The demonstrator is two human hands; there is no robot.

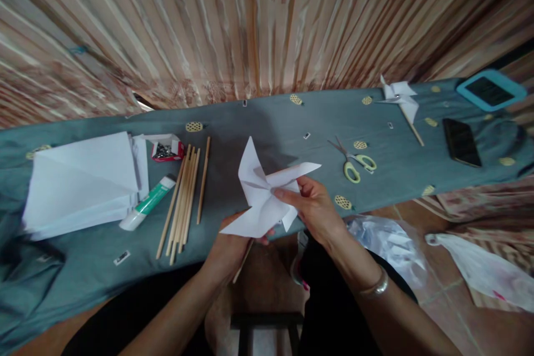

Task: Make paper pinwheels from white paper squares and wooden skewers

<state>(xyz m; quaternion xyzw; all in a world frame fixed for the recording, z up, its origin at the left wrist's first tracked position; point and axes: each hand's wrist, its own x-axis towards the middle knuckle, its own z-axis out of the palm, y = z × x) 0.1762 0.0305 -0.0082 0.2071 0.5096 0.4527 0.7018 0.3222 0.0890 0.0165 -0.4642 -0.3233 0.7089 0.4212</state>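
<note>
Both hands grip a white paper pinwheel point(267, 194) above the near edge of the table point(258, 128). The right hand point(315, 208), wrist bent inward, pinches the pinwheel's centre with thumb and fingertips; the left hand point(229, 247) closes on it from beneath, largely hidden. Left lie wooden sticks point(183, 197), a glue tube point(147, 203) and stacked paper point(83, 183); right, scissors point(354, 162).

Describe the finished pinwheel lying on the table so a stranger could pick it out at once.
Start at the long table under its grey-green cloth and follow it to the far right end, toward the blue-framed tablet. Just left of that lies the finished pinwheel. Unlike the white paper pinwheel held in the hands, it is already mounted on a wooden stick.
</note>
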